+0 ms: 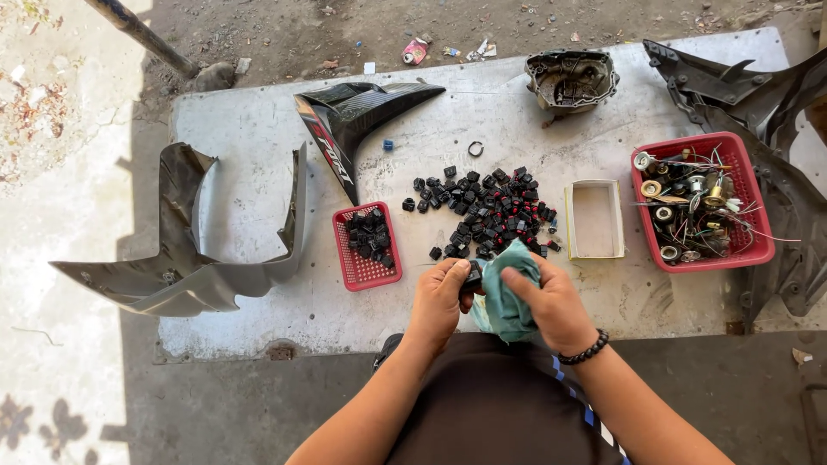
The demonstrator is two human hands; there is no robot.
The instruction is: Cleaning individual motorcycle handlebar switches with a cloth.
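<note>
Both your hands meet just above your lap at the near edge of the bench point(258, 146): your left hand point(438, 297) pinches a small black part point(473, 274), your right hand point(551, 303) presses a teal cloth point(508, 293) against it. That part looks light, stiff and hard, best held by its sides; its long axis is too hidden to tell. Just beyond your hands lies a pile of black parts point(487, 211).

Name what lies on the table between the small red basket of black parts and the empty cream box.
In the head view, a loose pile of small black parts lies between the small red basket and the cream box.
</note>
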